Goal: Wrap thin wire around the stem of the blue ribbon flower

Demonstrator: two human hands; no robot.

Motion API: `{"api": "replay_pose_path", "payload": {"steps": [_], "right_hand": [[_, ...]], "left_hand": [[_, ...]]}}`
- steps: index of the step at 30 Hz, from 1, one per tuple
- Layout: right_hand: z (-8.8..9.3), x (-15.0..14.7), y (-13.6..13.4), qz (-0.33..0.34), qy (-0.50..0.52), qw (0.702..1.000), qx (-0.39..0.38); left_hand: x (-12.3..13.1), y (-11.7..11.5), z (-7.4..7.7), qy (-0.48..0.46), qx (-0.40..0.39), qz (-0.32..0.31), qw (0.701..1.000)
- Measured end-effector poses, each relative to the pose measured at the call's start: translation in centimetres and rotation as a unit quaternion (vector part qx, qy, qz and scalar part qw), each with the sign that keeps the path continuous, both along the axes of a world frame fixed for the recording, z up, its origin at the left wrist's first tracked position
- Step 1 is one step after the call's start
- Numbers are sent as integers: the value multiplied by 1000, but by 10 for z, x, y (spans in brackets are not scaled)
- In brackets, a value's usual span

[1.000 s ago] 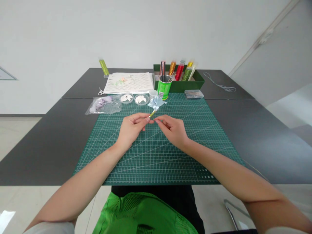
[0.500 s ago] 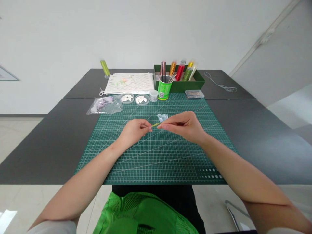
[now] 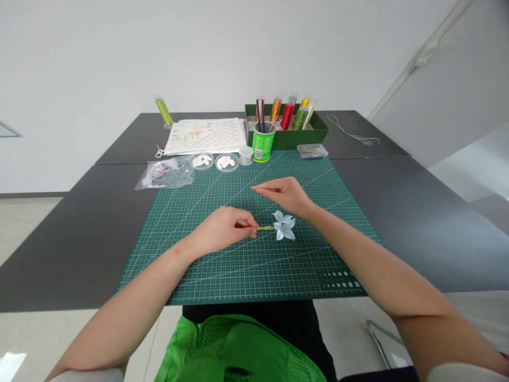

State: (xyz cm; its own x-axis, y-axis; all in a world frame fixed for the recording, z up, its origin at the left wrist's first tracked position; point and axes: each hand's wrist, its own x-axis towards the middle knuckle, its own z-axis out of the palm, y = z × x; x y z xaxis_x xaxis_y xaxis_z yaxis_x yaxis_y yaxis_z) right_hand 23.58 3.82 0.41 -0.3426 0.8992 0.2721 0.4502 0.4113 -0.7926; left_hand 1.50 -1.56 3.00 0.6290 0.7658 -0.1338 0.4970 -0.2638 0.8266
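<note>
My left hand [image 3: 228, 228] pinches the yellow-green stem of a pale blue artificial flower [image 3: 283, 225]. The flower's petals point to the right, over the green cutting mat [image 3: 191, 276]. Beyond and above the flower is my right hand [image 3: 283, 193], its thumb and fingers pressed together in a pinch and apart from the stem. Whatever lies between those fingertips is too small to make out.
Along the back stand a green can of tools [image 3: 263, 146], a dark green box with thread spools [image 3: 294, 139], a clear case [image 3: 312, 152], two dishes of white pieces [image 3: 227, 163], a plastic bag [image 3: 167, 174], paper sheets [image 3: 222, 139] and a green spool [image 3: 164, 112].
The left hand has come nearer and slightly right, with the flower now turned to face right. The right hand has moved away from the stem, to beyond the flower, still pinched.
</note>
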Motion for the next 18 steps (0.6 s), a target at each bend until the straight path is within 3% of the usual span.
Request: {"api": "replay_pose_path", "payload": {"steps": [10,14,18], "right_hand": [[-25,6,14,24,-64,997,-44],[-20,6,11,45,-93,992,-70],[-6,8,6,117,-87,985,-96]], "left_hand": [[-8,3,5,-78,79,129,985],[-11,7,7,-89,171,223,956],[-13,11,4,-99,229,300,921]]}}
